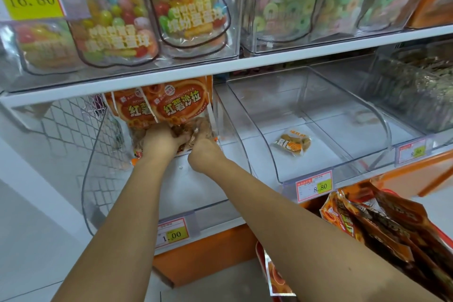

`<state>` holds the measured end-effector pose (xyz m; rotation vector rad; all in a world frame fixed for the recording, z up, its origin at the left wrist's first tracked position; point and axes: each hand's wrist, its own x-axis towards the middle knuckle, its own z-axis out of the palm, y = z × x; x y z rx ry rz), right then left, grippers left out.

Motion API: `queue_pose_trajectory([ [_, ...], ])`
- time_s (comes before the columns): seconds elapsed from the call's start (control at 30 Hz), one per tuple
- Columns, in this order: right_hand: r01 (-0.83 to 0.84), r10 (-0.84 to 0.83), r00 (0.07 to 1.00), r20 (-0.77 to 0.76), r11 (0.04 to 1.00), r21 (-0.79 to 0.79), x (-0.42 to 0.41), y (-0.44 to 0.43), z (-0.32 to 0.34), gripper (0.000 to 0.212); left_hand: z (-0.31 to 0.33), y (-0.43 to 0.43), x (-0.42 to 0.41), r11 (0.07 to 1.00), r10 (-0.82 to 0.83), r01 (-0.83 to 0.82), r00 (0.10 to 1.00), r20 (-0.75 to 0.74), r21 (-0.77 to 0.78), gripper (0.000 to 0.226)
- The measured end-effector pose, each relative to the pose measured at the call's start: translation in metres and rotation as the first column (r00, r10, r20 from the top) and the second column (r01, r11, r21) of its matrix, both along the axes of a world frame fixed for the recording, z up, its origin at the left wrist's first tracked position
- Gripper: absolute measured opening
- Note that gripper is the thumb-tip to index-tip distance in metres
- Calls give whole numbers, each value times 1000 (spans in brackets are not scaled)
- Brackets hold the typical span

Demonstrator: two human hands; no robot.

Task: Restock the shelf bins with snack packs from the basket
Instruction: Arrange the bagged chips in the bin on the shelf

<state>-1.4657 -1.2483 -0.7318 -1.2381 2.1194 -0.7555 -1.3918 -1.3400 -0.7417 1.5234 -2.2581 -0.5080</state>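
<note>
Two orange snack packs (171, 105) with Chinese print stand upright at the back of a clear shelf bin (203, 193) on the lower shelf. My left hand (161, 141) grips the bottom of the packs from the left. My right hand (203, 152) holds their lower right corner, fingers curled into the plastic. More orange and brown snack packs (382, 223) stick up at the lower right; the basket under them is hidden.
A clear bin (326, 154) to the right holds one small snack pack (293, 142). Further right, a bin (416, 95) is full of dark snacks. The upper shelf carries candy bags (137, 14). A wire rack (73, 125) stands left. Price tags (172, 231) line the shelf edge.
</note>
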Motion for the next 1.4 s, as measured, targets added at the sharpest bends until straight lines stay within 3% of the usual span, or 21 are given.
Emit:
queue_pose_trajectory([
  [0.1, -26, 26, 1000, 0, 999, 29, 3, 4, 3, 70, -1, -3, 0, 999, -39, 39, 999, 29, -23, 37],
  [0.33, -289, 316, 910, -268, 948, 134, 1, 52, 58, 28, 2, 4, 4, 1000, -2, -3, 988, 152, 31, 25],
  [0.43, -349, 341, 886, -316, 937, 31, -8, 81, 79, 24, -1, 13, 12, 995, -20, 4, 986, 165, 98, 31],
  [0.53, -365, 333, 912, -238, 925, -104, -28, 120, 91, 22, 7, 35, 16, 988, -69, 45, 984, 165, 147, 33],
  [0.6, -348, 315, 922, -225, 928, -129, -46, 147, 93, 24, 20, 58, 16, 994, -66, 52, 988, 141, 97, 28],
  [0.7, -260, 228, 940, -254, 961, -99, -81, 185, 88, 28, 42, 101, 11, 987, -109, 115, 992, 56, -116, 37],
  [0.8, -154, 140, 943, -303, 988, -22, -115, 220, 74, 27, 60, 157, 2, 924, -261, 248, 965, -7, -291, 44],
  [0.93, -67, 123, 912, -392, 986, 155, -133, 262, 39, 17, 52, 209, -9, 852, -433, 433, 899, 69, -295, 35],
  [1.1, -23, 123, 916, -381, 967, 255, -107, 292, -7, 38, 23, 220, -11, 859, -428, 469, 878, 215, -204, 17],
  [1.23, 19, 94, 946, -309, 939, 342, -65, 299, -53, 58, 18, 223, -7, 871, -402, 439, 895, 195, -218, 14],
  [1.3, 75, 56, 955, -293, 905, 418, -47, 294, -78, 94, 18, 224, -4, 888, -368, 404, 911, 185, -221, 12],
  [1.4, 209, -35, 936, -350, 856, 473, -32, 283, -94, 98, 17, 225, 0, 898, -364, 388, 920, 147, -205, 10],
])
